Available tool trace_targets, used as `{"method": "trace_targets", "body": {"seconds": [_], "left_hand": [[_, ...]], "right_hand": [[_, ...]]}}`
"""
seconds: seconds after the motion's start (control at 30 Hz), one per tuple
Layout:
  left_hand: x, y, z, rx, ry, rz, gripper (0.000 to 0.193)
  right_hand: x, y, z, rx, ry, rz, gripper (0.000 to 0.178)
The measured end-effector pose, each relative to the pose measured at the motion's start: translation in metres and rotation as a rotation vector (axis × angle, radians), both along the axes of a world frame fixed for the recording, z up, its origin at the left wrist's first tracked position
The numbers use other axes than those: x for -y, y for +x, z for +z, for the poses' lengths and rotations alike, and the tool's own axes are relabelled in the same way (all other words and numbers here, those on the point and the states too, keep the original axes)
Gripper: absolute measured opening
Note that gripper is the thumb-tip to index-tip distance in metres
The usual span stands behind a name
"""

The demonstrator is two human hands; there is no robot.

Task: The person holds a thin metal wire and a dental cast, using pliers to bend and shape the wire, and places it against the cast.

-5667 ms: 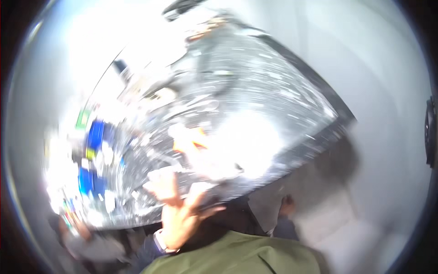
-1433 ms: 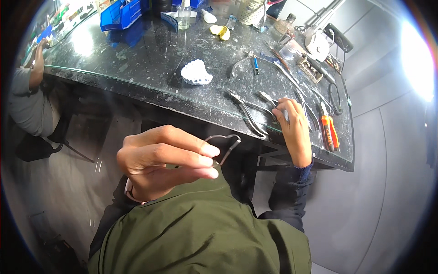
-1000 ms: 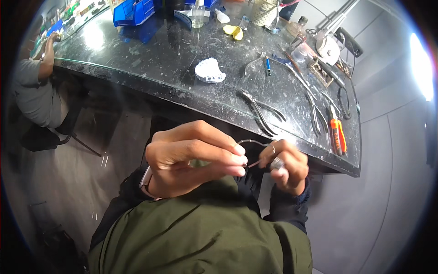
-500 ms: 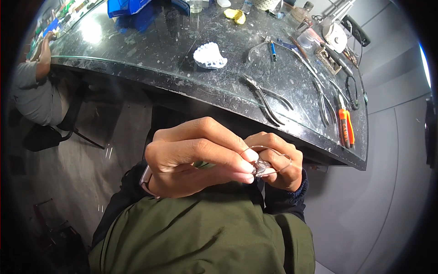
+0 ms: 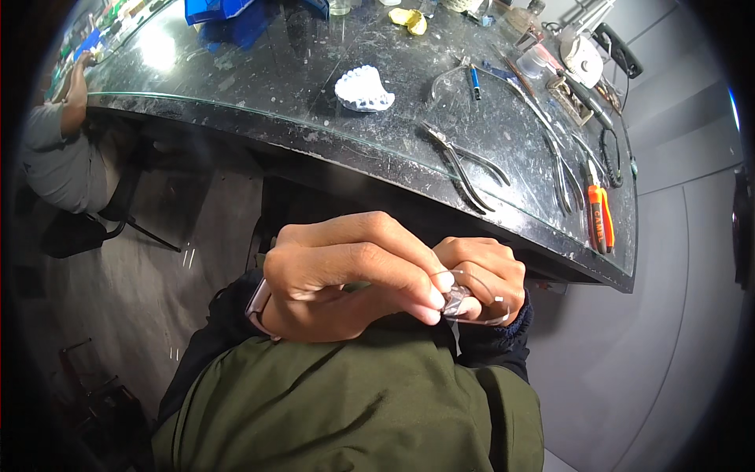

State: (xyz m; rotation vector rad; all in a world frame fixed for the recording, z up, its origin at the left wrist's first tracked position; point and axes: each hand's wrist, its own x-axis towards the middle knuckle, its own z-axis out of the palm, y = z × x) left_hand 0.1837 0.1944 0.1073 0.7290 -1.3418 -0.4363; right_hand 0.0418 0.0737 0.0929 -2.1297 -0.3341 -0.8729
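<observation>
In front of my lap, my left hand (image 5: 358,275) is closed, its thumb and fingertips pinching a thin bent wire (image 5: 481,281). The wire curves in an open loop over the knuckles of my right hand (image 5: 491,275), its two ends near the right wrist. My right hand is closed around what look like pliers; only their short metal jaws (image 5: 454,300) show beside my left fingertips, and the handles are hidden in the fist. On the bench beyond lies a white toothed dental cast (image 5: 363,89), touched by neither hand.
The dark bench (image 5: 291,122) has a glass-topped edge before me. On it lie pliers (image 5: 460,165), further long-handled pliers (image 5: 560,177), orange-handled cutters (image 5: 599,212), a blue pen-like piece (image 5: 473,82), a yellow piece (image 5: 409,20) and a blue bin (image 5: 216,9). Another person (image 5: 63,149) sits at left.
Both hands have moved slightly right and down. The wire loop has turned, so its free ends now show apart near my right wrist. Bench items sit slightly higher in view.
</observation>
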Motion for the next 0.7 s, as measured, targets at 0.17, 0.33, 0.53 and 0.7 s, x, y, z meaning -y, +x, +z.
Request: {"method": "trace_targets", "body": {"seconds": [0.17, 0.33, 0.53, 0.7], "left_hand": [[0.003, -0.006, -0.003, -0.089, 0.011, 0.016, 0.013], [0.006, -0.004, -0.004, -0.105, 0.050, 0.014, 0.009], [0.011, -0.001, -0.009, -0.055, 0.028, 0.079, 0.007], [0.008, 0.007, -0.008, -0.093, 0.023, 0.286, 0.010]], "right_hand": [[0.006, 0.002, -0.001, -0.031, -0.013, 0.085, 0.036], [0.013, 0.002, -0.005, -0.077, -0.033, 0.104, 0.033], [0.014, -0.014, 0.007, -0.210, -0.110, -0.146, 0.026], [0.040, -0.038, 0.022, -0.295, -0.278, -0.823, 0.010]]}}
